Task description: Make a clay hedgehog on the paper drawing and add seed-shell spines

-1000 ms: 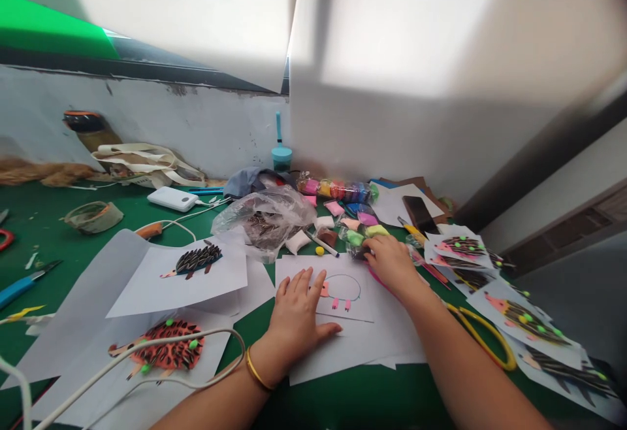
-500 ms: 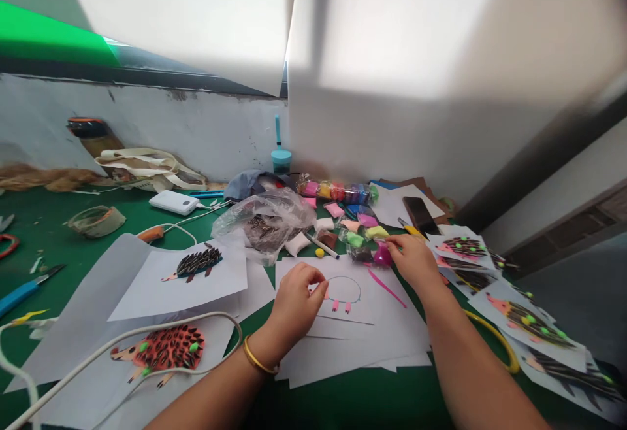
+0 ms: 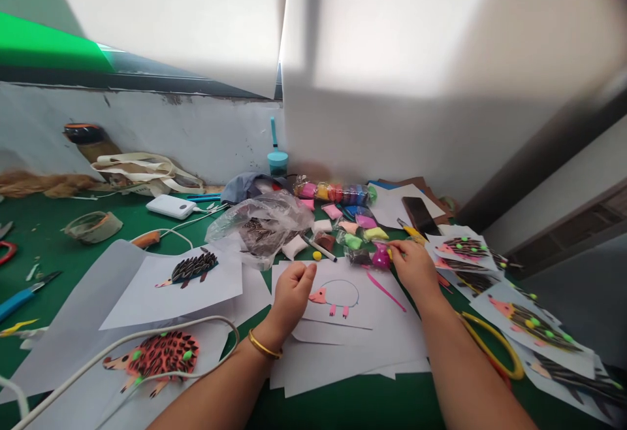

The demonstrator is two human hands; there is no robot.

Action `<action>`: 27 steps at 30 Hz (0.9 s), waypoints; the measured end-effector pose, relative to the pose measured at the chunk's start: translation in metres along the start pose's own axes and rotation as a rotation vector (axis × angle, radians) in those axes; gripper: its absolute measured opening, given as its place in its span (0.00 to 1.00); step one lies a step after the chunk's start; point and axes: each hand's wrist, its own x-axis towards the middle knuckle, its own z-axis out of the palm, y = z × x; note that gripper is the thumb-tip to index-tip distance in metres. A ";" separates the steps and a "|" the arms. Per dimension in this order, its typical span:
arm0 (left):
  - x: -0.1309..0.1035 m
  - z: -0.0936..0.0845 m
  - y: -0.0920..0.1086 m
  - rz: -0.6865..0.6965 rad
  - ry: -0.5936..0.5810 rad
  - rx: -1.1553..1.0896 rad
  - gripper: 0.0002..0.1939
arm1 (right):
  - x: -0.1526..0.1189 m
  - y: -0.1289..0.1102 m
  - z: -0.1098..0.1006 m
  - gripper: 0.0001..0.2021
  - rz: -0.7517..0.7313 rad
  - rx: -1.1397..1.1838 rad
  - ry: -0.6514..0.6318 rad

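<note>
My left hand (image 3: 292,291) is closed, thumb against the curled fingers, at the left edge of the top paper sheet (image 3: 313,330); whatever it may hold is hidden. On that sheet is a hedgehog outline (image 3: 357,294) with a pink clay face (image 3: 318,296) and two pink feet (image 3: 339,311). My right hand (image 3: 414,266) pinches a small yellow bit, seemingly clay (image 3: 390,253), beside the bag of magenta clay (image 3: 380,255). A flat magenta strip (image 3: 386,291) lies on the paper. A yellow ball (image 3: 317,255) sits near a white marker (image 3: 323,249).
Behind are several small clay packets (image 3: 351,240) and a plastic bag of seeds (image 3: 259,231). Finished hedgehog pictures lie left (image 3: 193,268) and right (image 3: 533,325). A white cable (image 3: 147,329) loops at left. Yellow-handled scissors (image 3: 494,345) lie beside my right forearm.
My left hand has shifted slightly left, uncovering the pink face. My right hand has moved a little right and down, and a yellow bit now shows at its fingertips.
</note>
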 end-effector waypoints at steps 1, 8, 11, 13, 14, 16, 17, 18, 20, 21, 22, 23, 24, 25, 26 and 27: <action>-0.001 -0.001 0.000 0.000 0.011 -0.021 0.24 | 0.000 -0.001 0.001 0.14 0.001 0.003 -0.002; -0.002 -0.004 0.004 -0.050 0.026 -0.059 0.18 | -0.001 -0.001 0.000 0.14 0.011 0.016 -0.022; 0.000 -0.003 0.001 -0.103 0.030 -0.087 0.14 | -0.001 -0.001 -0.001 0.14 0.021 0.017 -0.021; 0.001 -0.001 -0.001 -0.140 0.028 -0.100 0.12 | 0.000 -0.001 -0.001 0.14 0.025 0.024 -0.019; 0.001 -0.001 -0.001 -0.155 0.027 -0.105 0.12 | 0.000 -0.001 -0.002 0.14 0.030 0.029 -0.013; 0.002 -0.001 -0.002 -0.177 0.026 -0.115 0.12 | 0.000 0.001 -0.003 0.14 0.047 0.035 0.008; 0.003 0.000 -0.002 -0.185 0.025 -0.122 0.12 | 0.000 0.001 -0.004 0.14 0.058 0.034 0.018; 0.003 0.000 -0.003 -0.191 0.025 -0.128 0.12 | 0.001 0.001 -0.004 0.14 0.070 0.028 0.026; 0.003 -0.001 -0.002 -0.196 0.026 -0.140 0.12 | 0.000 0.001 -0.006 0.14 0.095 -0.001 0.028; 0.003 -0.001 -0.002 -0.197 0.027 -0.144 0.12 | 0.000 0.001 -0.007 0.14 0.110 -0.021 0.020; 0.003 -0.001 -0.001 -0.198 0.027 -0.146 0.12 | 0.000 -0.001 -0.007 0.14 0.128 -0.044 0.006; 0.003 -0.001 -0.001 -0.200 0.028 -0.147 0.12 | 0.000 -0.002 -0.008 0.14 0.147 -0.066 -0.014; 0.003 -0.001 0.000 -0.203 0.027 -0.148 0.12 | 0.000 -0.004 -0.008 0.14 0.165 -0.085 -0.038; 0.003 -0.001 0.001 -0.209 0.027 -0.148 0.12 | 0.000 -0.006 -0.008 0.14 0.179 -0.099 -0.062; 0.003 -0.001 0.001 -0.217 0.024 -0.148 0.12 | 0.000 -0.008 -0.008 0.15 0.189 -0.110 -0.085; 0.003 -0.001 0.002 -0.226 0.021 -0.148 0.12 | 0.000 -0.009 -0.007 0.16 0.195 -0.116 -0.104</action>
